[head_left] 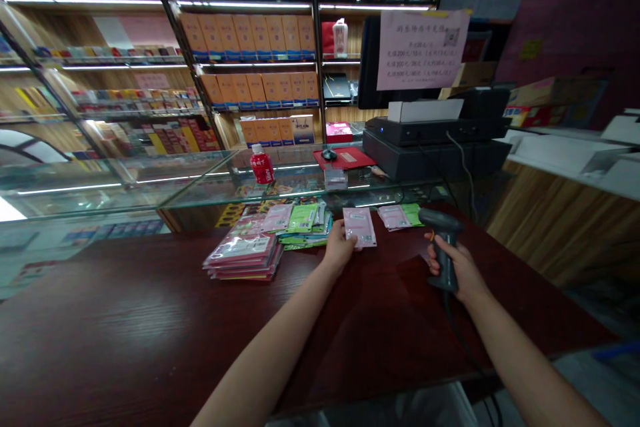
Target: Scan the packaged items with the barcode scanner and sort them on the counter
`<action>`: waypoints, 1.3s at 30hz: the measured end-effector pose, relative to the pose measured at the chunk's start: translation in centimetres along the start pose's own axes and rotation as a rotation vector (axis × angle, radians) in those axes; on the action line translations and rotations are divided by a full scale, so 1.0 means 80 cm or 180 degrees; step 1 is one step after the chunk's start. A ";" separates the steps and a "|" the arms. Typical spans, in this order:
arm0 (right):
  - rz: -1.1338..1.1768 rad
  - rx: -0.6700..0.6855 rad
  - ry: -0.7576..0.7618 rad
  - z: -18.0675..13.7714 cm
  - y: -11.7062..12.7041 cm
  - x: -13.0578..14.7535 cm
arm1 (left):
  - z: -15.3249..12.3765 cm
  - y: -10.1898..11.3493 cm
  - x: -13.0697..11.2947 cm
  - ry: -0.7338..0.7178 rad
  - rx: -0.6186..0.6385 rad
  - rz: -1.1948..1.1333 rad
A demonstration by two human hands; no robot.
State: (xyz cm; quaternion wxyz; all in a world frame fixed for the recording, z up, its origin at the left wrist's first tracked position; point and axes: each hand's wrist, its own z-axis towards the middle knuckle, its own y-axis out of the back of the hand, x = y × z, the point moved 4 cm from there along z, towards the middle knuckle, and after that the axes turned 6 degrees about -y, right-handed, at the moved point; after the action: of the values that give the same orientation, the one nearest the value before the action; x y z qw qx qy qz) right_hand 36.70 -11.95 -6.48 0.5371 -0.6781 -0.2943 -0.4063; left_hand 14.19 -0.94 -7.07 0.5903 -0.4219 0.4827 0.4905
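My left hand (342,245) is closed on a pink packet (361,225), thumb on its front; a barcode shows at the packet's lower right. A dark handheld barcode scanner (445,247) is gripped in my right hand (460,265), its head pointing left toward the packet and its cable hanging down. Left of my left hand lies a heap of green, pink and blue packets (303,219). Beside that heap is a stack of larger pink plastic-wrapped packs (245,257). Between packet and scanner, farther back, lie a few pink and green packets (395,216).
A dark red wooden table (125,320) stands before a glass display counter (295,180). On the glass are a red bottle (261,164), a computer mouse (329,154) and a red folder (345,158). A monitor with a paper sign (423,50) stands by a black cash drawer (435,157). Stocked shelves (250,40) rise behind.
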 end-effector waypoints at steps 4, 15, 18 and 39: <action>-0.0125 0.0264 -0.0019 -0.005 -0.011 0.002 | 0.026 -0.015 0.019 -0.0265 -0.0177 -0.0186; -0.0738 0.0775 -0.0442 -0.012 -0.023 -0.009 | 0.048 -0.008 0.042 -0.0693 -0.0492 -0.0405; -0.0881 0.0841 -0.0547 -0.010 -0.020 -0.014 | 0.049 -0.008 0.045 -0.0719 -0.0518 -0.0425; 0.0115 0.0015 -0.0089 0.006 0.002 0.004 | 0.043 -0.008 0.040 -0.0541 -0.0422 -0.0605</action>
State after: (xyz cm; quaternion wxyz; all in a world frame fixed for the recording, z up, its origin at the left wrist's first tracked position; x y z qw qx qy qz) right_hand 37.11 -11.50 -6.29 0.5418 -0.6877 -0.2904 -0.3863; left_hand 15.55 2.83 -9.57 0.6436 -0.4607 0.3554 0.4971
